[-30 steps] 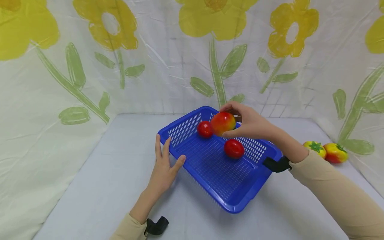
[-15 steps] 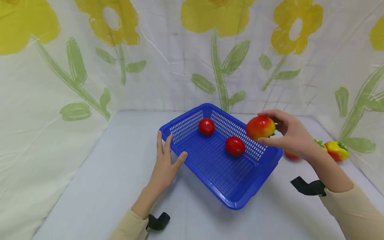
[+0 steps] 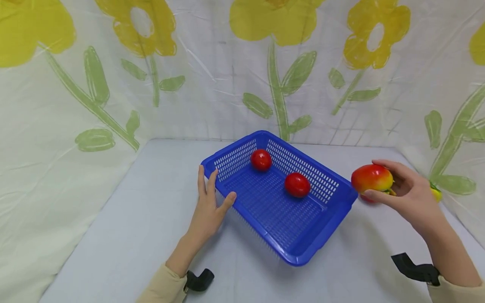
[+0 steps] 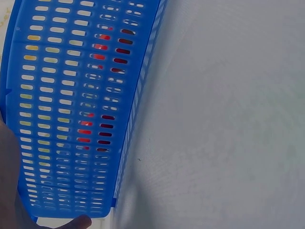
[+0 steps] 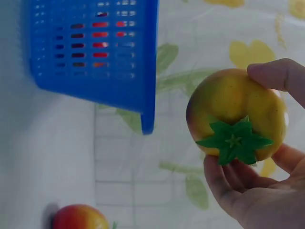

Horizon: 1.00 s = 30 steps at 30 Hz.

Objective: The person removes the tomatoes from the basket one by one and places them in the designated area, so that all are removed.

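My right hand (image 3: 413, 200) holds a red-and-yellow fruit (image 3: 371, 177) between thumb and fingers, just right of the blue basket (image 3: 261, 232). In the right wrist view the fruit (image 5: 228, 98) shows its yellow end and green star-shaped leaves, above table level. Two glossy red round fruits lie apart inside the basket, one toward the back (image 3: 261, 160) and one near the middle (image 3: 297, 185). With fingers spread and nearly straight, my left hand (image 3: 206, 214) touches the basket's left corner and rim. Slots in the basket wall (image 4: 71, 95) show red from the left wrist.
More fruits lie on the table's right side, mostly hidden by the right hand: a reddish one (image 3: 368, 199) and a yellow one (image 3: 435, 192). In the right wrist view, a red-yellow fruit (image 5: 78, 218) sits at the bottom. A flowered cloth (image 3: 208, 84) hangs behind the white table (image 3: 125, 235).
My right hand has carried the red-and-yellow fruit from above the basket rightward and down, past the basket's right corner. The left hand, basket and two red fruits stay in place.
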Tool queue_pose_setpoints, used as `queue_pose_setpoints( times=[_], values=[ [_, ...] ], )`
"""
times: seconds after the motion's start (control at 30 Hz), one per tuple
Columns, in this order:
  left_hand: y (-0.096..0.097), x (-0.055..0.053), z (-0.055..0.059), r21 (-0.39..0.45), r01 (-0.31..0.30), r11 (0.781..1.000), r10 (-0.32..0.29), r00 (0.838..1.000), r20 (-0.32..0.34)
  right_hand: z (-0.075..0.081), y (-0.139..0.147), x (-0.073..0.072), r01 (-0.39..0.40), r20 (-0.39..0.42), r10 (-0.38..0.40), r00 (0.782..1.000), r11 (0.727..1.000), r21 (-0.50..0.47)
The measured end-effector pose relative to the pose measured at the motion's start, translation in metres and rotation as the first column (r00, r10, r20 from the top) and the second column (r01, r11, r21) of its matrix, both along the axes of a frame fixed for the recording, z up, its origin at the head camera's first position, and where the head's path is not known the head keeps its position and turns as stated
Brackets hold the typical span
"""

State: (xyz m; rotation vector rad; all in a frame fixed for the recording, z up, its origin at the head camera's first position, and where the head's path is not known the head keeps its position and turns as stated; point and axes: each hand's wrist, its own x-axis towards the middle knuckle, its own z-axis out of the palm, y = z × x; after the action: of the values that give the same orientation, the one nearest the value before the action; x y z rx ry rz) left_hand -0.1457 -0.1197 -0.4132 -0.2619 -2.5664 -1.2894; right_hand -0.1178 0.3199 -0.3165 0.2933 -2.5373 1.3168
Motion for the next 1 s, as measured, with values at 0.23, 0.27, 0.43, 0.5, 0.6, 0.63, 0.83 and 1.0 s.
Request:
queue_pose_setpoints(
  times=[0.23, 0.27, 0.43, 0.5, 0.6, 0.63, 0.83, 1.0],
  values=[
    [0.0, -0.001, -0.001, -0.003, -0.002, 1.0, 0.002, 1.0, 0.003, -0.018, 0.023, 0.003, 0.081, 0.03, -0.079, 0.996, 0.995, -0.05],
    [0.0, -0.001, -0.001, -0.006, -0.003, 1.0, 0.003, 1.0, 0.0, -0.02, 0.027, 0.003, 0.097, 0.037, -0.096, 0.995, 0.994, -0.052],
    [0.0, 0.0, -0.001, -0.009, -0.006, 1.0, 0.006, 1.0, -0.004, -0.027, 0.041, 0.001, 0.159, 0.073, -0.155, 0.985, 0.985, -0.065],
    [0.0, 0.0, -0.001, -0.006, -0.004, 1.0, 0.004, 1.0, -0.006, -0.03, 0.044, 0.0, 0.166, 0.077, -0.161, 0.984, 0.984, -0.066],
    [0.0, -0.001, -0.001, -0.006, -0.003, 1.0, 0.003, 1.0, -0.005, -0.034, 0.049, 0.0, 0.182, 0.083, -0.177, 0.981, 0.982, -0.056],
    [0.0, 0.0, -0.002, -0.009, -0.003, 1.0, 0.003, 1.0, -0.007, -0.036, 0.05, 0.001, 0.186, 0.086, -0.181, 0.98, 0.981, -0.057],
    [0.001, 0.0, 0.0, -0.01, -0.003, 1.0, 0.003, 1.0, -0.003, -0.045, 0.057, 0.003, 0.182, 0.092, -0.166, 0.982, 0.962, -0.204],
    [0.001, 0.0, 0.002, -0.011, -0.004, 1.0, 0.004, 1.0, 0.004, -0.049, 0.063, 0.001, 0.132, 0.078, -0.113, 0.991, 0.94, -0.315]
  ],
)
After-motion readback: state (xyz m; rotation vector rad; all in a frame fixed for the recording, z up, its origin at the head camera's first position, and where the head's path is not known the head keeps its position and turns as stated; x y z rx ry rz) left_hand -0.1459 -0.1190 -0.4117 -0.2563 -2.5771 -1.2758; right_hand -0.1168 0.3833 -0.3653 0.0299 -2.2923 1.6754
